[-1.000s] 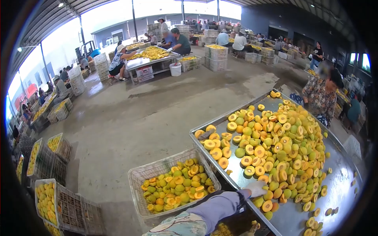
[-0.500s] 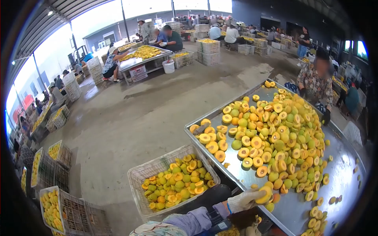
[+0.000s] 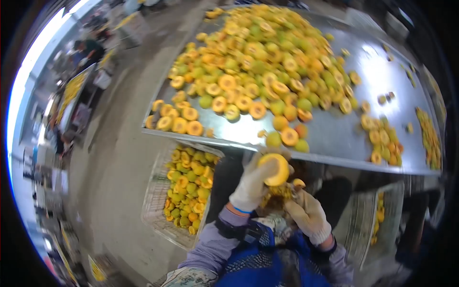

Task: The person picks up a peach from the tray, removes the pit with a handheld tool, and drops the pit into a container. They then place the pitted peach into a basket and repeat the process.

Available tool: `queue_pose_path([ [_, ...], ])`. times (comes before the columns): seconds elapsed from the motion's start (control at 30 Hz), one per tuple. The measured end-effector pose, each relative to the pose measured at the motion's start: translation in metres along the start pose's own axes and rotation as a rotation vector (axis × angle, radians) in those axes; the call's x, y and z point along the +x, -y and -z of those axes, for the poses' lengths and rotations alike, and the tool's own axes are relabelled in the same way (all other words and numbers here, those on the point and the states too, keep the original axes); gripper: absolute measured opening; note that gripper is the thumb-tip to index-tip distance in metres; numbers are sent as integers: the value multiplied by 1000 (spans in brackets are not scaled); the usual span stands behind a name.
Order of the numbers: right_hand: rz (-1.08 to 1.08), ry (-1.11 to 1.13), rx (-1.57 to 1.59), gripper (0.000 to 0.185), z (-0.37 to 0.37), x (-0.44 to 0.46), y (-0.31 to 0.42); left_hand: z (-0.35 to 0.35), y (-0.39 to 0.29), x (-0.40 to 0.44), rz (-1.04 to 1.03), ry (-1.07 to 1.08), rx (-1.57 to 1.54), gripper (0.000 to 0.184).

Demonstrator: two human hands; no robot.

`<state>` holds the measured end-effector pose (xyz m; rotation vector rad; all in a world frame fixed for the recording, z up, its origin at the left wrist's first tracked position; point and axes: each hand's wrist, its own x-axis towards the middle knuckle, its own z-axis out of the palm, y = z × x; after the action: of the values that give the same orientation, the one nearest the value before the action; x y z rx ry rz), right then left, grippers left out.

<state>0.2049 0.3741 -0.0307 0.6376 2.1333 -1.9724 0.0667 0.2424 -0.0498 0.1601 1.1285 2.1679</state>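
Observation:
My left hand (image 3: pixel 253 182), in a white glove, is closed on a large yellow fruit half (image 3: pixel 274 170) just off the near edge of the metal table (image 3: pixel 330 143). Close by on the right, my gloved right hand (image 3: pixel 308 214) has its fingers curled round something small at the fingertips, too unclear to name. Below and between the hands lie yellow bits (image 3: pixel 277 193), partly hidden. A large heap of halved yellow-green fruit (image 3: pixel 267 57) covers much of the table, with loose halves along its near edge.
A crate (image 3: pixel 155 210) full of fruit halves stands on the floor left of my legs. Another crate (image 3: pixel 361 225) is at the right, under the table edge. Smaller fruit groups (image 3: pixel 382 141) lie on the table's right side. Other tables and people are far left.
The view has swung down and to the right. My left hand has left the table with a fruit half and is now over my lap, and my right hand has come into clear view.

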Motion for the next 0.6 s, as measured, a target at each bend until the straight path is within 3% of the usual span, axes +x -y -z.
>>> queue_pose_path([
  [0.1,121,0,-22,23,-4,-5,1,-3,3,-2,-11,19,-162,47],
  [0.2,86,18,-63,21,-5,-9,12,-7,8,-4,-23,19,-195,53],
  [0.27,80,22,-76,20,-4,-11,17,-15,5,-9,-90,-4,23,56],
  [0.33,292,-62,-205,20,-7,-11,20,-15,3,-13,-86,56,-61,51],
  [0.47,394,-188,-425,18,-8,-11,21,-26,-18,-22,-189,60,184,44],
  [0.53,422,-210,-462,18,-7,-9,8,-29,-30,-24,-192,87,900,43],
  [0.6,456,-231,-501,18,-5,-10,4,-31,-30,-24,-186,39,997,41],
])
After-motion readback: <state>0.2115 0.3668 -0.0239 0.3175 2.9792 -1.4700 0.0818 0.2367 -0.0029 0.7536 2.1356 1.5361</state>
